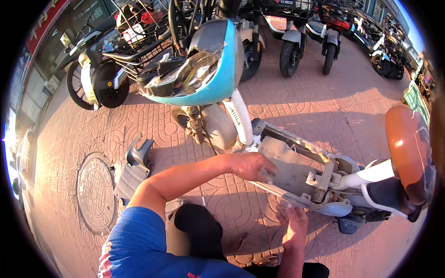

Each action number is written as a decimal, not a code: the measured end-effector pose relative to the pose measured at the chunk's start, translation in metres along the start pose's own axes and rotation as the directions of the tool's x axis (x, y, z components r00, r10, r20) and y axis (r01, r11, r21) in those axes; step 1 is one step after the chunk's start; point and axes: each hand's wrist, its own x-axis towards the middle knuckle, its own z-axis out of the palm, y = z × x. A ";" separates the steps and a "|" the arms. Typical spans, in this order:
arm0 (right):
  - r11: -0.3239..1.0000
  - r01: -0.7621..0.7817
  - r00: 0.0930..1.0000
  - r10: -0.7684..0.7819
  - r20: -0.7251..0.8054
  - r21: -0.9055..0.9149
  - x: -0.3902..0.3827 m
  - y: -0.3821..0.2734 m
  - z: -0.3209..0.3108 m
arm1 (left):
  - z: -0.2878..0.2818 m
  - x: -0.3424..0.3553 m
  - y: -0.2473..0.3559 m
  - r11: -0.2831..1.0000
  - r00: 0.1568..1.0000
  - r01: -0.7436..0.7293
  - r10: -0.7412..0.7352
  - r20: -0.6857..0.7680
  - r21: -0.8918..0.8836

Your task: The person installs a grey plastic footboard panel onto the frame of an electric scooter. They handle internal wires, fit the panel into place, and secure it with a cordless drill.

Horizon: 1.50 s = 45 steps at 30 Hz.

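A scooter with its footboard frame (289, 164) exposed stands before me. Its blue front basket (211, 92) holds bits of litter, and a brown saddle (408, 148) is at the right. My left hand (252, 167) is over the near edge of the frame, fingers bent and closed together; anything between them is too small to make out. Lower down, my right hand (294, 224) reaches up beside the near side rail (278, 191), its fingers apart and their tips close to the rail's underside. On the ground to the left lies a grey plastic panel (132, 180).
A round manhole cover (96, 192) is set in the red paving at the left. Several parked scooters line the back, among them one with a grey front mudguard (292, 36). My dark-clad knee (199, 227) is close below my left forearm.
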 end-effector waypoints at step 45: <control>0.069 0.605 0.731 0.347 0.588 -0.793 0.011 -0.028 0.096 | 0.031 -0.283 -0.090 0.465 0.684 0.728 -0.443 -0.579 0.504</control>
